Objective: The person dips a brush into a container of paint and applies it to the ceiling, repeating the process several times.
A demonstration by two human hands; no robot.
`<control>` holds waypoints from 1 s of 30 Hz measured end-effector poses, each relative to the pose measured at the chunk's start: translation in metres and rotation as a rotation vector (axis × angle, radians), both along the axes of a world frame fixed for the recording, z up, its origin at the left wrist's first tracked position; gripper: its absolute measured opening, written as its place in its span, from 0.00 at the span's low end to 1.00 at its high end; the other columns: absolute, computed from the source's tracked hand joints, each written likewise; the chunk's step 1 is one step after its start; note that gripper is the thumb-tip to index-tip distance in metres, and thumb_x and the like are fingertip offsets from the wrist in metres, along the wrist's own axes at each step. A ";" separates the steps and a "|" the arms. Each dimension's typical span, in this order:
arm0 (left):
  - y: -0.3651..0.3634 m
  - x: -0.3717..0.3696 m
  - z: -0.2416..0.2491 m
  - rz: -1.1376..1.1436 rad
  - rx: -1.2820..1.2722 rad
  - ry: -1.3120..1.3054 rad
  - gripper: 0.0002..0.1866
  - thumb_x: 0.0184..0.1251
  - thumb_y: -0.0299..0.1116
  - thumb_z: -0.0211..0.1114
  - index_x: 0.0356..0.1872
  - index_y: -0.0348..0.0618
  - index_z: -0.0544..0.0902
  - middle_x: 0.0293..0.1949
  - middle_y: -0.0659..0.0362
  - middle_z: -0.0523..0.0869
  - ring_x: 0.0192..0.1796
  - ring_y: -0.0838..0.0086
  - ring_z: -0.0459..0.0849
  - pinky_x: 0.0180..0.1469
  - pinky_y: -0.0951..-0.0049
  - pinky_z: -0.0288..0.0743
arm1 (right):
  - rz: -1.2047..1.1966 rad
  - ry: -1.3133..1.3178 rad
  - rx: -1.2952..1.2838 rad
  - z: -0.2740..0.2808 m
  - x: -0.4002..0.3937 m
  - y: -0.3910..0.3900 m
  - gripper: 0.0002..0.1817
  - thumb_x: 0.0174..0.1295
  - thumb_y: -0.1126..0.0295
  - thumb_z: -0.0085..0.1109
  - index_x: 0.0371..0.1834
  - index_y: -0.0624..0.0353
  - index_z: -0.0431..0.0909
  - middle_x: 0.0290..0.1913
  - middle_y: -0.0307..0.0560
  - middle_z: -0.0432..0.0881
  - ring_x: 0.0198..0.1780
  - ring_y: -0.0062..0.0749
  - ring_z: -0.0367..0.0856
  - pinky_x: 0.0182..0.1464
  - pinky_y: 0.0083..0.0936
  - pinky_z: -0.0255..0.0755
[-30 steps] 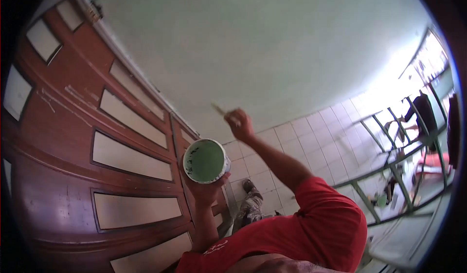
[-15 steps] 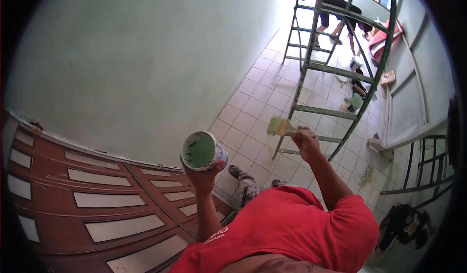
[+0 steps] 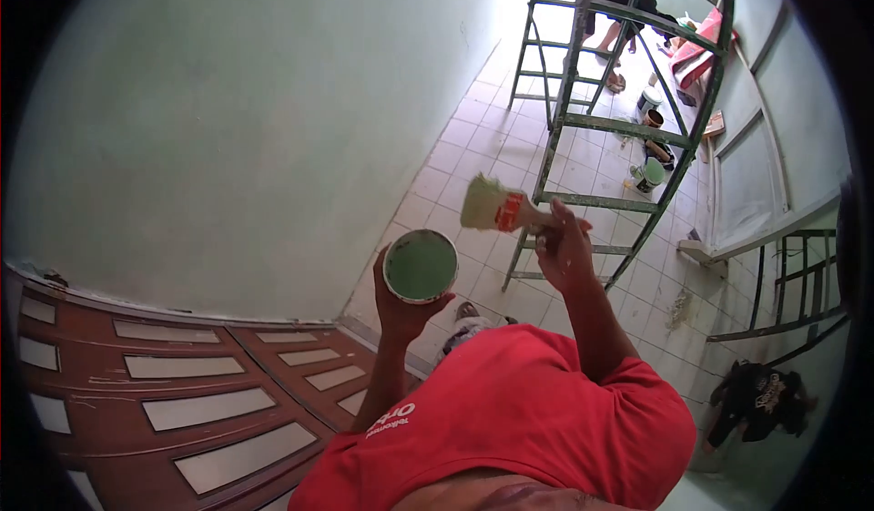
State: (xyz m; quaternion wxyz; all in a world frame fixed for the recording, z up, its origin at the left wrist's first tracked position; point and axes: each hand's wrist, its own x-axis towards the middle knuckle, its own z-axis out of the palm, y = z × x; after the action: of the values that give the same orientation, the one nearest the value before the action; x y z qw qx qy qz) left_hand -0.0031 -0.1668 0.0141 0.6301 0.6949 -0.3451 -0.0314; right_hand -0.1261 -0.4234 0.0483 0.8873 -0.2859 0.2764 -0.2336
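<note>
My left hand (image 3: pixel 398 315) is wrapped round a small paint bucket (image 3: pixel 421 267) with green paint inside, its mouth facing the camera. To the right of it, my right hand (image 3: pixel 564 245) grips the handle of a wide paintbrush (image 3: pixel 496 206). The brush has pale greenish bristles and a red mark on its body. Its bristles point left, above the bucket and apart from it. A pale green wall (image 3: pixel 246 137) rises on the left, touched by neither hand.
A green metal scaffold (image 3: pixel 612 128) stands ahead, with a person (image 3: pixel 628 1) bending behind it. Paint buckets (image 3: pixel 649 174) sit on the tiled floor (image 3: pixel 510 147). Brown panelled doors (image 3: pixel 182 365) lie at lower left. A dark shirt (image 3: pixel 760 402) shows at lower right.
The bucket has moved right and its mouth now faces the camera more. The brush has shifted up and left and turned, showing its red mark. The far person has changed posture.
</note>
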 end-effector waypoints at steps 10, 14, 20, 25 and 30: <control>-0.011 0.021 0.027 0.172 -0.061 -0.048 0.63 0.37 0.30 0.91 0.77 0.42 0.58 0.67 0.49 0.75 0.67 0.60 0.79 0.68 0.58 0.76 | 0.160 -0.339 -0.685 0.093 0.049 -0.018 0.11 0.71 0.69 0.63 0.36 0.62 0.72 0.26 0.56 0.85 0.20 0.29 0.83 0.24 0.23 0.79; -0.027 0.019 0.035 0.254 -0.064 -0.224 0.64 0.36 0.30 0.92 0.77 0.41 0.57 0.72 0.49 0.70 0.71 0.61 0.76 0.72 0.59 0.74 | 0.234 -0.527 -1.064 0.115 0.038 -0.035 0.16 0.62 0.72 0.75 0.36 0.62 0.72 0.27 0.51 0.84 0.24 0.26 0.83 0.27 0.21 0.77; -0.074 -0.019 0.039 0.444 -0.040 -0.314 0.58 0.36 0.35 0.92 0.73 0.43 0.65 0.70 0.50 0.73 0.74 0.55 0.69 0.75 0.57 0.68 | 0.377 -0.669 -1.551 0.120 0.032 -0.059 0.15 0.46 0.78 0.80 0.31 0.61 0.79 0.29 0.46 0.86 0.30 0.32 0.89 0.31 0.23 0.79; -0.124 -0.063 0.037 0.612 0.033 -0.453 0.60 0.36 0.37 0.92 0.74 0.41 0.64 0.73 0.49 0.70 0.75 0.56 0.69 0.76 0.57 0.65 | 0.573 -0.585 -1.579 0.105 0.014 -0.094 0.16 0.44 0.82 0.79 0.32 0.62 0.79 0.30 0.47 0.86 0.31 0.31 0.88 0.32 0.23 0.79; -0.168 -0.116 0.038 0.724 0.137 -0.568 0.59 0.41 0.40 0.91 0.75 0.41 0.62 0.73 0.48 0.68 0.76 0.55 0.68 0.77 0.58 0.67 | 0.726 -0.595 -1.609 0.093 -0.012 -0.130 0.15 0.46 0.80 0.79 0.32 0.63 0.80 0.28 0.47 0.85 0.28 0.29 0.87 0.29 0.22 0.77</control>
State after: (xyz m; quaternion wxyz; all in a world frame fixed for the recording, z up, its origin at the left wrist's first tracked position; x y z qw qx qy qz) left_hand -0.1187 -0.3349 0.0519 0.4336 0.7919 -0.2365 0.3592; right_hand -0.1384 -0.5539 0.1413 0.4751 -0.8123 -0.3137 -0.1265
